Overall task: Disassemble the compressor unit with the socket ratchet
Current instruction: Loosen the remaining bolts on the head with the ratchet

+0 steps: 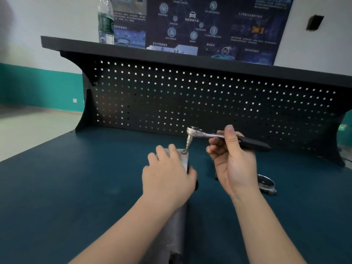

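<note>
The grey metal compressor unit (171, 233) lies lengthwise on the dark blue bench, its far end under my left hand (167, 174), which grips that end with fingers over the top and thumb on the right side. A bolt (184, 151) sits at the far right corner of the unit. The socket ratchet (198, 132) has its chrome head above the bolt and its bit pointing down onto it. My right hand (231, 159) grips the ratchet's handle, whose black grip sticks out to the right.
A round metal ring part (266, 184) lies on the bench right of my right wrist. A black pegboard back (190, 96) with a shelf rises behind the bench. A water bottle (105, 20) stands on the shelf at the left.
</note>
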Tool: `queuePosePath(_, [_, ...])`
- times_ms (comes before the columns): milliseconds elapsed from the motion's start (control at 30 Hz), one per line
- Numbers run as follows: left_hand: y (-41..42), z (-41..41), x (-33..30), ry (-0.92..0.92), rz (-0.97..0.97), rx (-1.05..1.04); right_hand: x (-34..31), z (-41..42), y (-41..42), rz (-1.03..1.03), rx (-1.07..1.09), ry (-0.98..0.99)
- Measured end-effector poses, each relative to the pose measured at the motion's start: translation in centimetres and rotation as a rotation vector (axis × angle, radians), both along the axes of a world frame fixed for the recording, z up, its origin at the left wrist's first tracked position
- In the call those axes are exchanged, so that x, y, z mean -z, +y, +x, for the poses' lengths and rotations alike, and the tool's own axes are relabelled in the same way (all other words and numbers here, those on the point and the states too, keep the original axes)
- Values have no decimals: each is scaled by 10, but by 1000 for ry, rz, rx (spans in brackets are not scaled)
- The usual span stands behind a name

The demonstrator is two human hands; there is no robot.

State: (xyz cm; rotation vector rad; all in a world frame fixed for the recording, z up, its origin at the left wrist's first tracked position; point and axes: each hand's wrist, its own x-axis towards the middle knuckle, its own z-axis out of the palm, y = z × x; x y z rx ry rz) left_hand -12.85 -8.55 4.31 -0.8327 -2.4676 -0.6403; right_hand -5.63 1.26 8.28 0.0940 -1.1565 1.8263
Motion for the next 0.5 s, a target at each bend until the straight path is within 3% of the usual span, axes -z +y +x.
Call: queuePosePath(500, [9,15,5,101,6,82,8,7,18,58,229,7])
